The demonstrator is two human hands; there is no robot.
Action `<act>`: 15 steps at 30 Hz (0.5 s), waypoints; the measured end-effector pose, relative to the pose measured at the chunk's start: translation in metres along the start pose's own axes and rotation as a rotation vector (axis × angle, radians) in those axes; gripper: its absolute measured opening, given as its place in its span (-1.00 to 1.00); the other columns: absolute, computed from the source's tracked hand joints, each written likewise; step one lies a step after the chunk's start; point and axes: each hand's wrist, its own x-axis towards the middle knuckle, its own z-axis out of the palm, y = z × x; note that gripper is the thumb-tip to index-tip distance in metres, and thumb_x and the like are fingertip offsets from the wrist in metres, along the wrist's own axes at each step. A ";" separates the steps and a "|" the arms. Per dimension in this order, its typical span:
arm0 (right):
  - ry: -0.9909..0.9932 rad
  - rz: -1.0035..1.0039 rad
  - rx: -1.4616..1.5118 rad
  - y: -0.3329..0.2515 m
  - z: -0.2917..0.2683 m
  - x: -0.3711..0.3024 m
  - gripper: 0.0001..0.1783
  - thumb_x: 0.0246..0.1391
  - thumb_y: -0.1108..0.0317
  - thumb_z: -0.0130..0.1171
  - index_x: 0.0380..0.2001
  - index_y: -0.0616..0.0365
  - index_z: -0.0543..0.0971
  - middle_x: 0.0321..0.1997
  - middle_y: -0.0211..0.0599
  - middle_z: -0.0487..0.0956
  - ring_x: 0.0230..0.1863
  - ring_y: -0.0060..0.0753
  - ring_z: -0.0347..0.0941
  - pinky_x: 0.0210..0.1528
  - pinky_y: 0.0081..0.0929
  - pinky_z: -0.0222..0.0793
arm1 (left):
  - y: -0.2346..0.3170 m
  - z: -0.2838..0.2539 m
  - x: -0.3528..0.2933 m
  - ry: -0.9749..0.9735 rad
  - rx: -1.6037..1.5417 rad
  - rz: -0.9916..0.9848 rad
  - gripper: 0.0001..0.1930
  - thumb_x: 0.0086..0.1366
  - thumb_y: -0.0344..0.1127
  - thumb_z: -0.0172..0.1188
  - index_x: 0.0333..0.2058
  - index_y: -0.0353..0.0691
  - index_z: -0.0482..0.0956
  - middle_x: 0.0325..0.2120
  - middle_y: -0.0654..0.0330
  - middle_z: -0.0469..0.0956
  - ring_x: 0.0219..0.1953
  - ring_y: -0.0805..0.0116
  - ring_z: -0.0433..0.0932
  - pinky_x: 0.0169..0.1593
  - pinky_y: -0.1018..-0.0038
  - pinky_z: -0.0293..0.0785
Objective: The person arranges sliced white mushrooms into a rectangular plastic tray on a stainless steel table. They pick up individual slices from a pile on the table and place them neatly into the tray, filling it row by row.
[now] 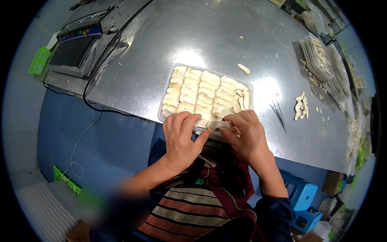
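A clear plastic tray (251,89) lies at the table's near edge, filled with overlapping rows of pale, cream-coloured mushroom slices (204,90). Over its near side, my left hand (180,135) rests with the fingers curved on the slices and the thumb held apart. Its thumb tip touches the left end of a larger mushroom slice (219,125) at the near right of the tray. My right hand (248,135) pinches that slice's other end between thumb and fingers. Part of the tray's near edge is hidden behind both hands.
Metal tweezers (278,116) lie right of the tray, with a small pile of slices (301,106) beyond. A single slice (243,69) sits behind the tray. Stacked trays (316,58) stand far right. A machine with a dark plate (74,51) and a black cable (85,86) occupy the left.
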 end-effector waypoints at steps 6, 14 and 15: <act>-0.009 -0.046 -0.013 0.005 0.002 0.004 -0.74 -0.17 0.47 0.33 -0.32 0.20 0.59 -0.39 -0.15 0.50 -0.24 -0.04 0.41 -0.20 -0.23 0.41 | 0.001 0.001 0.003 0.012 -0.021 -0.009 -0.55 -0.08 -0.37 0.43 -0.17 -0.21 0.50 -0.19 0.11 0.41 -0.12 0.08 0.35 -0.03 0.26 0.25; -0.070 -0.068 0.057 0.009 0.003 0.015 -0.82 -0.18 0.51 0.32 -0.40 0.19 0.60 -0.40 -0.15 0.51 -0.26 -0.04 0.42 -0.21 -0.24 0.40 | 0.001 -0.002 0.005 0.040 -0.056 -0.017 -0.61 -0.03 -0.39 0.40 -0.19 -0.24 0.51 -0.21 0.09 0.43 -0.14 0.08 0.36 -0.04 0.26 0.28; -0.089 -0.042 0.093 0.010 0.002 0.016 -0.83 -0.17 0.50 0.32 -0.41 0.19 0.61 -0.40 -0.15 0.52 -0.26 -0.06 0.42 -0.21 -0.26 0.40 | 0.000 -0.003 0.005 0.055 -0.067 -0.011 -0.62 -0.03 -0.40 0.39 -0.20 -0.25 0.51 -0.21 0.09 0.44 -0.14 0.08 0.37 -0.05 0.26 0.29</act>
